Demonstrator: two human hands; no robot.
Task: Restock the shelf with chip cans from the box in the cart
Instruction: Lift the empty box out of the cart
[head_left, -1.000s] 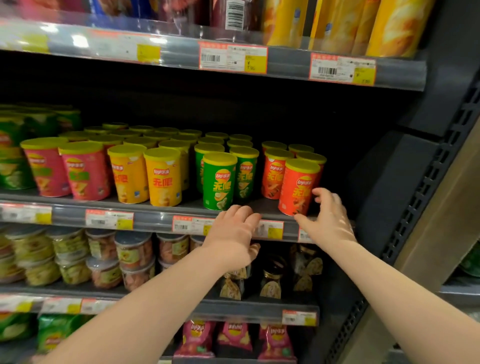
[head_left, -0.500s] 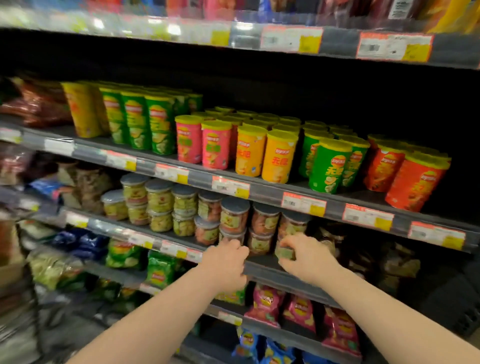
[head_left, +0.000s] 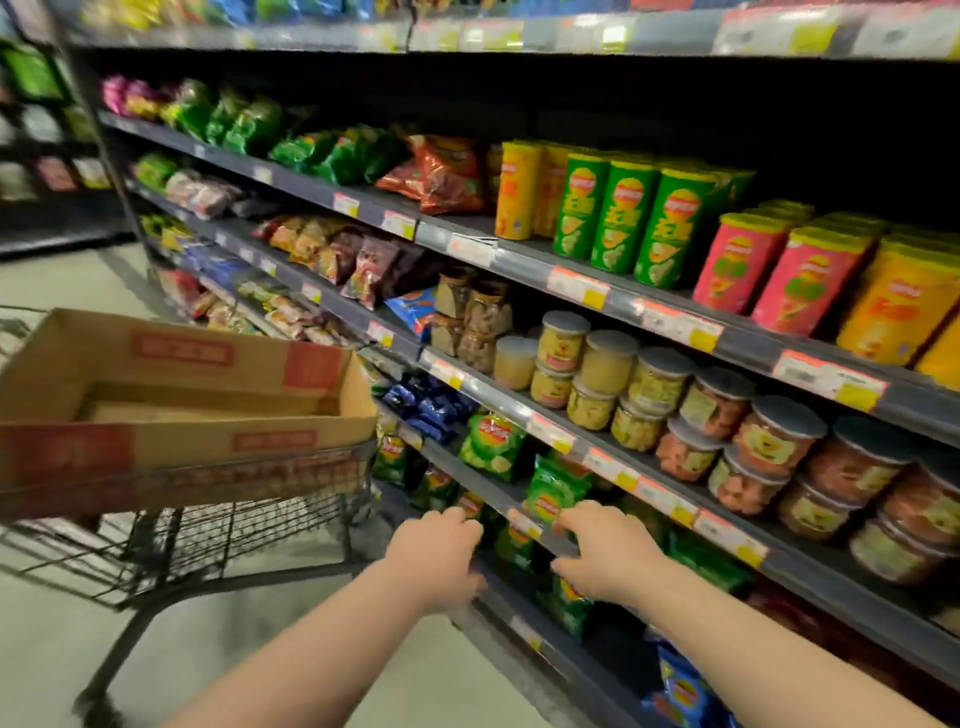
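left hand (head_left: 435, 553) and right hand (head_left: 612, 556) are seen empty and apart, fingers loose, held low before the bags (head_left: 493, 447) on a lower tier. whether the right fingertips touch the rail cannot be told through the blur. the cans (head_left: 623, 221) are ranked upright on the shelf (head_left: 522, 262), above and to the right, well apart from both hands. the box (head_left: 171, 395) is carried in the cart (head_left: 249, 519) at the left. only bare cardboard is shown inside it, and any cans lying deeper would be hidden by its near wall. the risks are judged as follows: if the box is reached for without a look, its rim may be knocked and the box tipped on the wire basket. if a can is pushed in hard, the tight front row may be toppled. a flavour may also be set in the wrong lane.
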